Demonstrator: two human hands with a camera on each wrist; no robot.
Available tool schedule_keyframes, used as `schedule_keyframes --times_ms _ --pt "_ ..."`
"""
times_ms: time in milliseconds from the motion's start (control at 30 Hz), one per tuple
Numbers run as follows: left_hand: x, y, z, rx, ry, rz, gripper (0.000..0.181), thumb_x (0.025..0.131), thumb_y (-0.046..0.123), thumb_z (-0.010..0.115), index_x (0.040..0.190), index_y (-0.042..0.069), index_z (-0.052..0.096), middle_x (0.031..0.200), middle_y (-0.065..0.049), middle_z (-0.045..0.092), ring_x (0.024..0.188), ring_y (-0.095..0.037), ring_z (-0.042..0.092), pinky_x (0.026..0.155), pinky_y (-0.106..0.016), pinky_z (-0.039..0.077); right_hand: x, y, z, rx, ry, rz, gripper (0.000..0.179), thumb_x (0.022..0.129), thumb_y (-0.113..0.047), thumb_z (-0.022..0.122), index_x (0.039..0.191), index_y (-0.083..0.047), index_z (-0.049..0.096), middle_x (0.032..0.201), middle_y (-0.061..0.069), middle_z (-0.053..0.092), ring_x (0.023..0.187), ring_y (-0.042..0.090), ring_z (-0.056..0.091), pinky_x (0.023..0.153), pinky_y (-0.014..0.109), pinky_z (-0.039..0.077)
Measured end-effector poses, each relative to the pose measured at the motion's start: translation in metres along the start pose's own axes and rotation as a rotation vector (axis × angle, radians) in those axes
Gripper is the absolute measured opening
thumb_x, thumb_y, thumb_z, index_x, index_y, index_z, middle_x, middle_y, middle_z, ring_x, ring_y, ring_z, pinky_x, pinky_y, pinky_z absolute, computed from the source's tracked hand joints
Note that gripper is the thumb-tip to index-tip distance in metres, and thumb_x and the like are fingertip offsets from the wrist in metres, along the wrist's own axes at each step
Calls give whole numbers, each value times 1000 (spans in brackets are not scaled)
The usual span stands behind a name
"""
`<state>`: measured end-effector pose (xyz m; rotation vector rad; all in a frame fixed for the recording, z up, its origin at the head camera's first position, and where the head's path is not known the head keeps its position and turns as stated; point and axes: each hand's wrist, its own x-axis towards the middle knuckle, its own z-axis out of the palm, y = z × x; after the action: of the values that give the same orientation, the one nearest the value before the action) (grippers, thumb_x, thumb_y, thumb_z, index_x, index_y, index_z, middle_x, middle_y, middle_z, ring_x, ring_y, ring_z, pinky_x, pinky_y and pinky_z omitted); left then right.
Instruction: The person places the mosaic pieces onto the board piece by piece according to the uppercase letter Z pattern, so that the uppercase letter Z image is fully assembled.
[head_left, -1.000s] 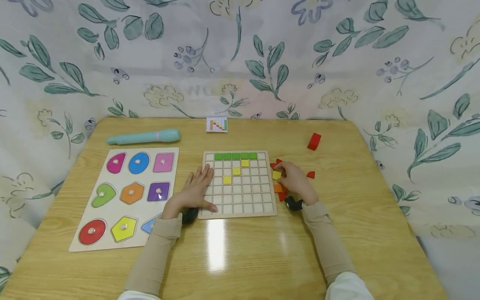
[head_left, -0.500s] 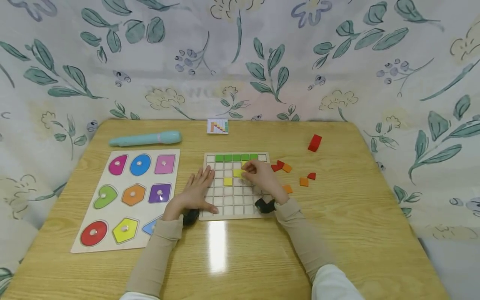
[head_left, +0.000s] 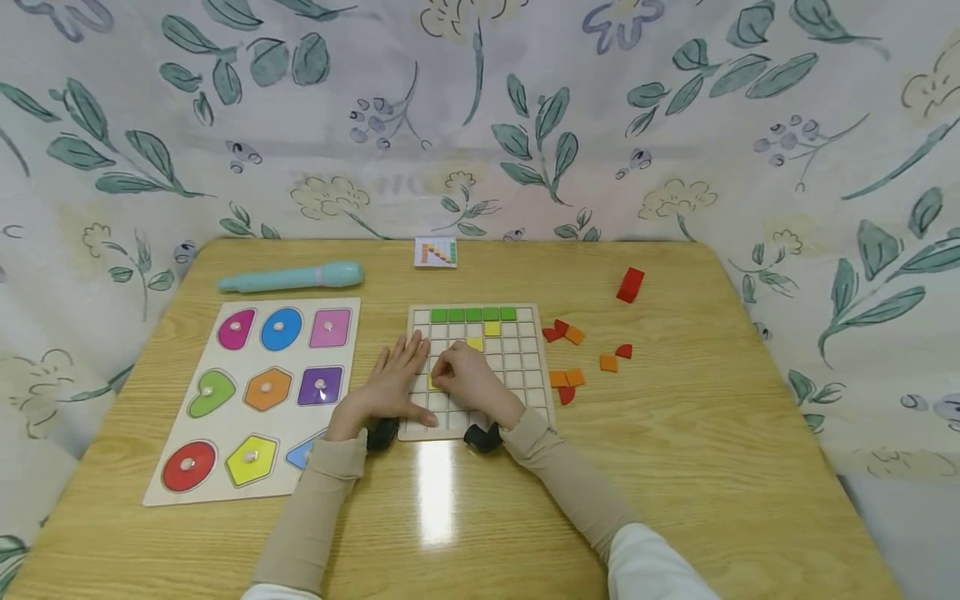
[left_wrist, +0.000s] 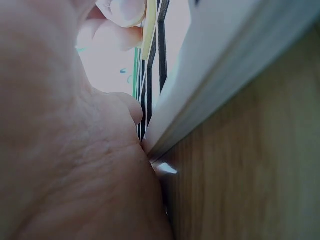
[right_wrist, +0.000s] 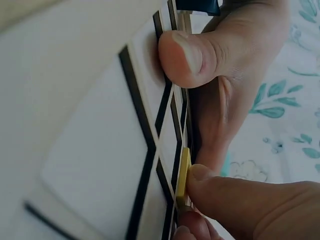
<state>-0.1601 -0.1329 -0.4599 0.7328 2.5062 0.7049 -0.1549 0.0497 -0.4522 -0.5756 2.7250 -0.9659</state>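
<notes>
In the head view, a wooden grid board (head_left: 517, 400) lies mid-table, with a row of green square tiles (head_left: 473, 315) near its far edge. Below them, yellow tiles (head_left: 491, 329) run diagonally down to the left, partly hidden by my right hand (head_left: 471, 382). Between thumb and fingers that hand pinches a yellow square tile (right_wrist: 183, 177), low over the board's left part. My left hand (head_left: 392, 385) rests with fingers spread on the board's left edge, its thumb (right_wrist: 182, 60) on the near left cells.
Several orange tiles (head_left: 574, 377) and red quarter-round pieces (head_left: 567, 395) lie right of the board, a red block (head_left: 630, 285) beyond. At left are a shape puzzle (head_left: 300, 433) and a teal pen-shaped object (head_left: 292, 277). A small pattern card (head_left: 436, 252) stands behind.
My right hand has picked a yellow tile from the loose pieces and carried it leftward across the board to its left part. My left hand has stayed in place.
</notes>
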Motion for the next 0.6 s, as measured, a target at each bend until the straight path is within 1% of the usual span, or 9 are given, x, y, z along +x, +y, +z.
schedule_keyframes --times_ms 33,100,200,267,367,467,533,600 --pt "0 0 0 2 -2 2 127 69 45 84 153 -4 3 161 -23 -11 147 -44 -14 117 -62 -10 0 1 0 8 -9 -4 8 88 -15 70 91 -7 71 89 4 60 78 11 50 67 20 42" --pt "0 -1 0 7 -6 2 128 69 47 83 153 -3 2 161 -23 -11 147 -43 -15 117 -62 -10 -2 5 -5 70 -22 -15 10 90 -15 68 95 -7 71 91 5 62 78 11 52 68 20 44" --pt "2 -1 1 9 -14 -2 128 69 49 83 154 -2 1 161 -21 -13 148 -42 -16 117 -61 -11 -5 19 -18 182 -12 14 13 93 -16 65 100 -7 71 98 7 67 80 12 57 69 21 47" --pt "2 -1 1 1 -16 -2 129 68 49 83 154 -2 0 161 -21 -13 147 -42 -17 117 -61 -11 -8 31 -33 239 39 46 15 94 -16 64 102 -7 71 103 9 69 83 16 61 72 22 50" --pt "2 0 0 9 -27 -15 131 67 49 83 154 -1 -1 161 -20 -14 148 -41 -18 117 -60 -12 -14 55 -58 269 156 126 18 95 -17 63 106 -5 70 107 13 70 89 23 65 74 25 52" --pt "2 0 -1 15 -32 -20 131 67 50 83 154 -1 -1 161 -20 -15 148 -41 -17 117 -61 -12 -23 84 -81 269 274 216 21 96 -17 61 110 -3 67 111 16 69 97 30 65 77 29 52" --pt "2 0 -1 19 -31 -21 132 67 51 83 154 0 -1 161 -19 -14 148 -41 -17 118 -60 -12 -30 101 -95 258 318 293 24 96 -17 59 115 -2 65 114 18 67 102 32 64 80 34 53" --pt "1 0 -1 17 -25 -21 132 67 51 83 154 -1 -2 161 -20 -14 148 -41 -17 118 -61 -11 -37 116 -105 230 323 361 29 97 -17 58 120 -1 62 119 20 64 108 34 61 86 38 52"
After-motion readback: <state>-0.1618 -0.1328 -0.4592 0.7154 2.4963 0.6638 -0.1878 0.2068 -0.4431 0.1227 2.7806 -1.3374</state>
